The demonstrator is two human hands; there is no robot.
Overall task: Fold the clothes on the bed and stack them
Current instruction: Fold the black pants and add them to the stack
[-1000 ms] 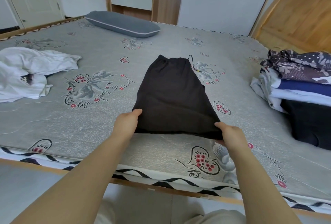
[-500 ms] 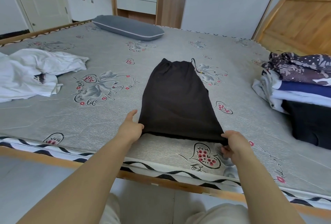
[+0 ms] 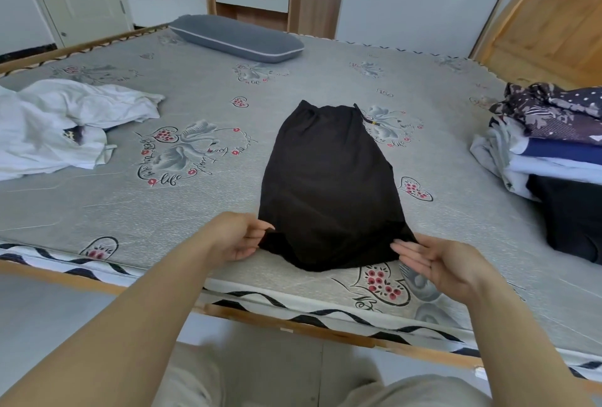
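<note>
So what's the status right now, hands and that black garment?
Left hand pinches black garment at near-left corner. Right hand open, fingers straight at near-right corner. Garment flat on bed. Nothing in the way.

Both bare forearms reach forward, the left hand point(image 3: 235, 237) palm-up with fingers curled, pinching cloth at its fingertips; the right hand point(image 3: 446, 265) lies palm-up, fingers straight, their tips touching cloth

folded stack point(image 3: 560, 152) and white clothes point(image 3: 49, 133) cut by frame edges.
</note>
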